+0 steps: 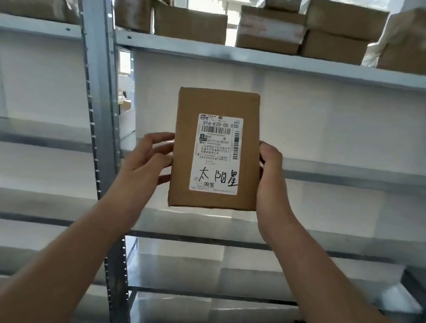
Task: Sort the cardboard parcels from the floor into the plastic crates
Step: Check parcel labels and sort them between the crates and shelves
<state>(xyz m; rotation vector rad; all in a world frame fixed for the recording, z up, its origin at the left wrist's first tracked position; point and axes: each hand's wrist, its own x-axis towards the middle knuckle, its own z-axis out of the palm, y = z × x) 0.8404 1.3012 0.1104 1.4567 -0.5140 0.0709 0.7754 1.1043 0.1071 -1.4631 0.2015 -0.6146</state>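
A small cardboard parcel (217,148) is held up in the air in front of a metal shelving rack (95,79), upright on its short edge, with its broad face turned toward the person. Both hands have it: the left hand (150,158) grips the left edge with the fingertips curled onto the side, and the right hand (270,171) clasps the right edge, thumb along the front rim and the fingers wrapped behind out of sight. A white shipping label (217,153) covers the lower middle of the face, printed with a barcode and the code 516-K20-00 030, and three large handwritten characters in black marker sit near its bottom. Behind the parcel run pale shelf boards at several heights. On the top shelf (267,59) stands a row of brown cardboard boxes (269,29), some stacked two high, a bit blurred. Bright light comes through between them.
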